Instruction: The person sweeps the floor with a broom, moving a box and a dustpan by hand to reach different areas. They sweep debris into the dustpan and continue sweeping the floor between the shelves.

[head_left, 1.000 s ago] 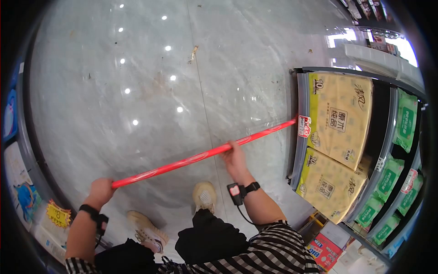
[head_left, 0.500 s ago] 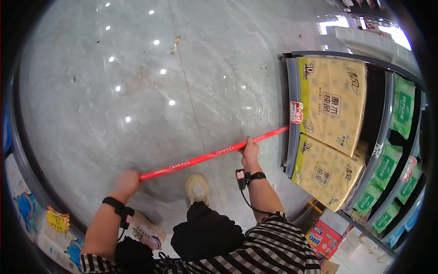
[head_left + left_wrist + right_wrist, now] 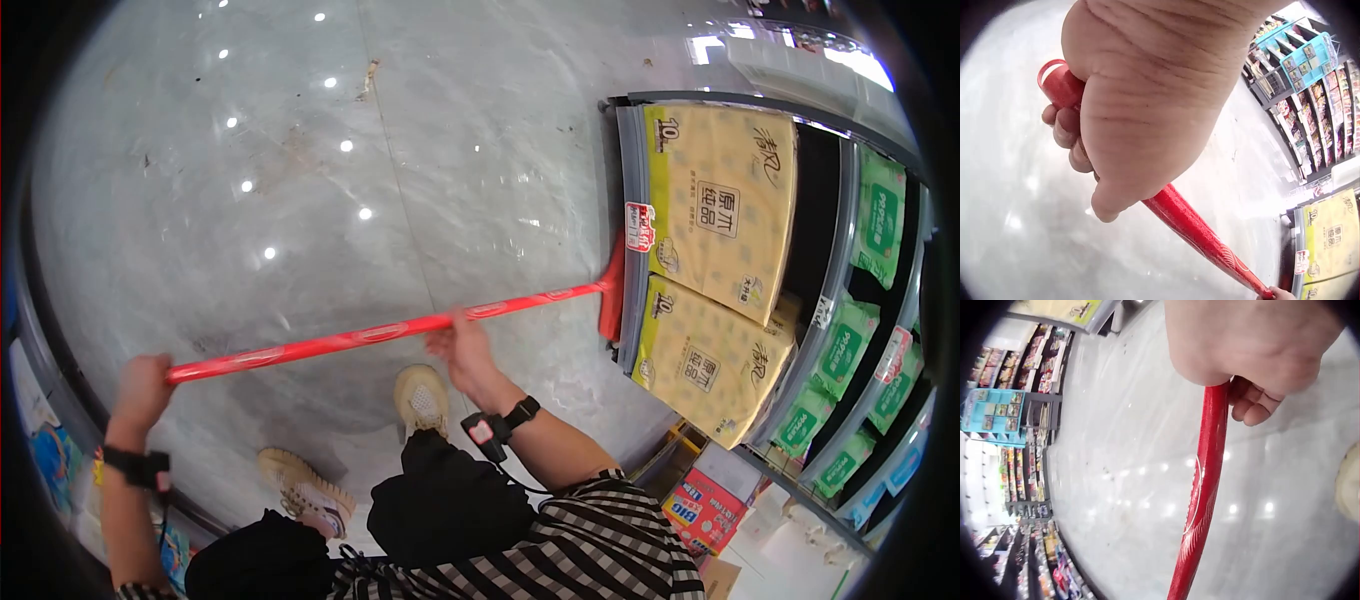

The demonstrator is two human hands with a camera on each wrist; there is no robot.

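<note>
A red broom (image 3: 330, 344) with a long, printed handle lies slantwise across the head view. Its red head (image 3: 612, 300) shows at the foot of the shelf, partly hidden under the shelf edge. My left hand (image 3: 143, 392) grips the handle's end, where a red hanging loop (image 3: 1062, 84) sticks out past the fist in the left wrist view. Farther along, around the middle of the handle, my right hand (image 3: 465, 352) holds it with curled fingers. In the right wrist view the handle (image 3: 1200, 487) runs out from under that hand.
A shelf on the right holds yellow tissue packs (image 3: 720, 200) and green packs (image 3: 845, 350). A red box (image 3: 703, 510) stands below it. Another shelf edge (image 3: 60, 350) curves along the left. My shoes (image 3: 422, 400) are on the glossy grey floor (image 3: 300, 200).
Half a second ago the broom reached further right under the shelf; now both hands have drawn it left and its head shows. Before that, the hands had pushed it to the right.
</note>
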